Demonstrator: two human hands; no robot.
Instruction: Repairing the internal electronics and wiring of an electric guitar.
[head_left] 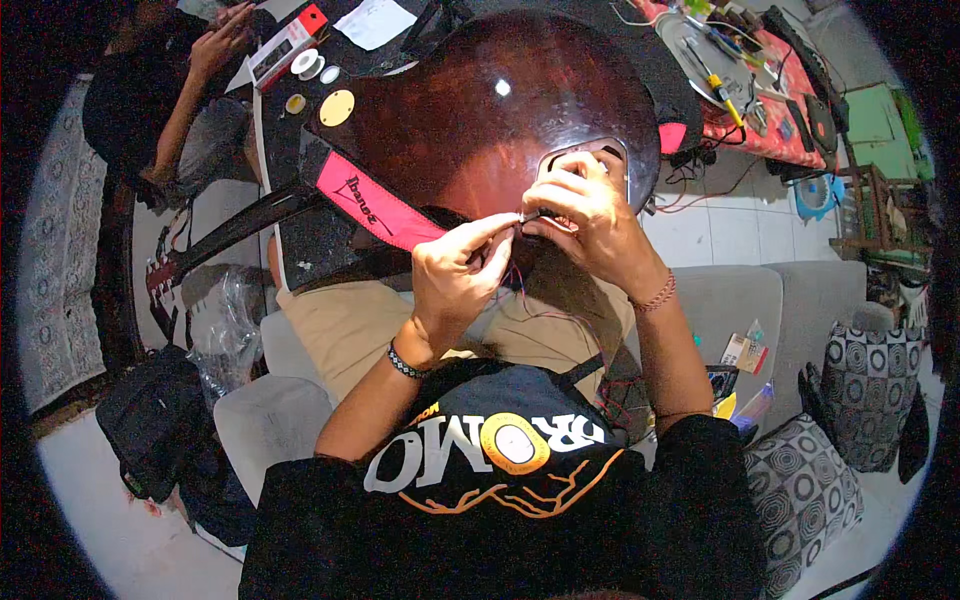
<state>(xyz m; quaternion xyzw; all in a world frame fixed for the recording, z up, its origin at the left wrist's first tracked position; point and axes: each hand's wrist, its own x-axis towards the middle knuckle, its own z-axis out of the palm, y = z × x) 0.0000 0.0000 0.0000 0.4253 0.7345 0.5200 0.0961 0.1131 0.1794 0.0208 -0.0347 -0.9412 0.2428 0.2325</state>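
Observation:
A dark red-brown glossy guitar body [440,120] lies back up before me, with an open oval cavity [617,157] near my right hand. My left hand [460,270] pinches the thin wires [520,280] just below the cavity, which hang down toward my lap. My right hand [585,220] is closed beside the left fingertips, gripping something small and dark that I cannot make out. A pink-and-black strap [350,190] lies across the guitar's left side, and its neck [225,240] reaches to the left.
Another person's hands [220,40] are at the upper left. A boxed item [285,50], spools [308,65], a round cream plate [336,108] and paper [375,20] lie on the table. Tools [720,85] and cables cover a red cloth at right. I sit on a grey sofa [800,300].

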